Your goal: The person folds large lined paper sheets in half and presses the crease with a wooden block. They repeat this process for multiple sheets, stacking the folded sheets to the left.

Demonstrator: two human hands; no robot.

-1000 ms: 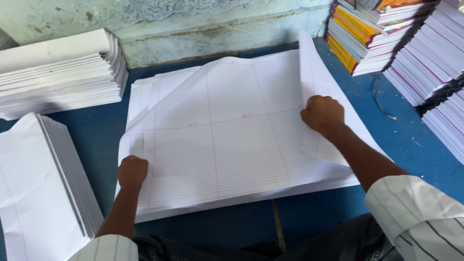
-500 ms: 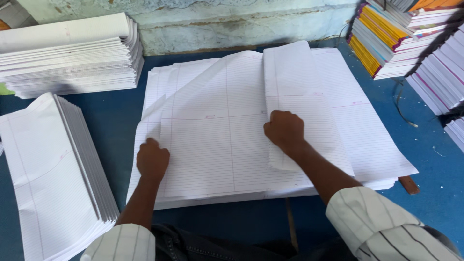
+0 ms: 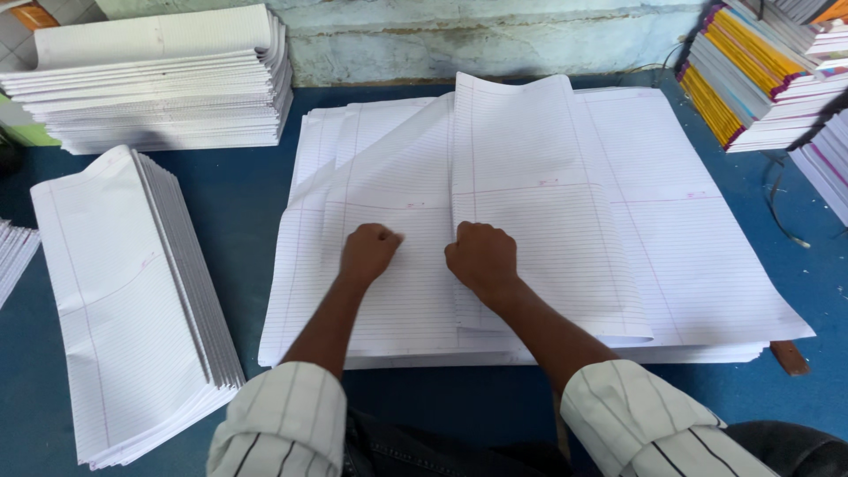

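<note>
Centrally, both hands fisted: left hand, right hand pressing folded ruled sheet; folded stacks left, notebooks right

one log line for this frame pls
left hand: fist on ruled sheet | right hand: fist on folded-over flap | below: flat sheet pile | left: folded stacks

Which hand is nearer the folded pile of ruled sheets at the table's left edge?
Left. The left hand rests on the big sheet's left half, on the side facing the folded pile. The right hand presses the fold edge farther right, beyond the left hand.
</note>
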